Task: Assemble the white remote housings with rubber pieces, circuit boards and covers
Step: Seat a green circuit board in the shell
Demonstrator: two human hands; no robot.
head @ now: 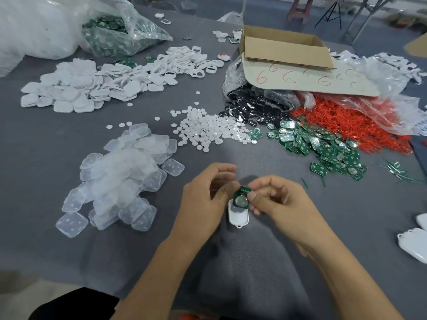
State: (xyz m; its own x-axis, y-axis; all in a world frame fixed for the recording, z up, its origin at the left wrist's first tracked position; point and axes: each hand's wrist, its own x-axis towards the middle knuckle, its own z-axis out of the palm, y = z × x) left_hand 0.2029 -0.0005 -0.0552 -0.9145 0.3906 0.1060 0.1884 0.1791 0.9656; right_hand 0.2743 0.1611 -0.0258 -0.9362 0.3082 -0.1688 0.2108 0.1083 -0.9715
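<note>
Two thumbs pinch a green circuit board (241,199) from either side, its round silver battery face up, and tilt it into the far end of a white housing (239,216). The fingers of the left hand (205,197) and the right hand (283,204) curl around the parts, near the front edge of a grey table (57,146). Clear covers (120,176) lie heaped to the left, white discs (208,130) beyond, and loose green boards (323,146) and red rings (346,121) to the right.
</note>
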